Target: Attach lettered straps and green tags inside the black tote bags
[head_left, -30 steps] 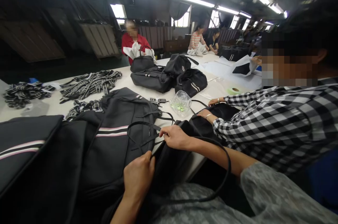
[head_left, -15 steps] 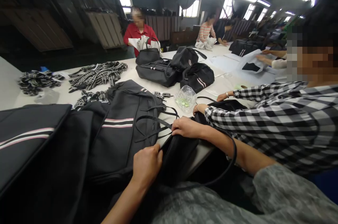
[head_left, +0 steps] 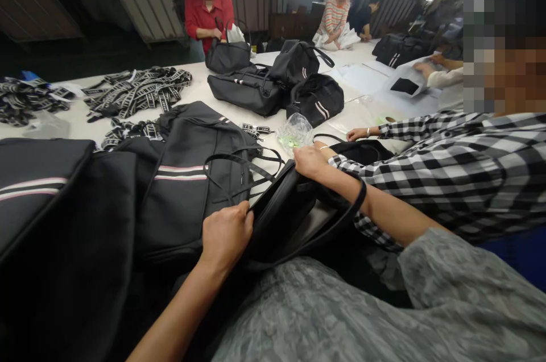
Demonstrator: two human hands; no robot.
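Note:
A black bag (head_left: 279,211) is stretched between my hands at the table's near edge, its top edge running from one fist to the other. My left hand (head_left: 227,234) is closed on the near end of that edge. At the far end, my right hand (head_left: 310,162) grips the bag, its fingertips partly hidden. One long strap (head_left: 336,228) of the bag loops below my right forearm. Just left of my hands lies another black bag (head_left: 181,197) with a white and pink stripe, its thin handles sticking out toward the held bag.
Printed straps (head_left: 140,92) lie heaped at the back left. A clear plastic bag (head_left: 294,132) with green pieces sits beyond my right hand. Several black bags (head_left: 247,92) are piled mid-table (head_left: 273,58). A co-worker in a checked shirt (head_left: 430,169) works close on my right.
My hands have pulled farther apart, spreading the bag's top edge, with the right hand moving up and away. The view has tilted down. The co-worker in red now bends over a bag.

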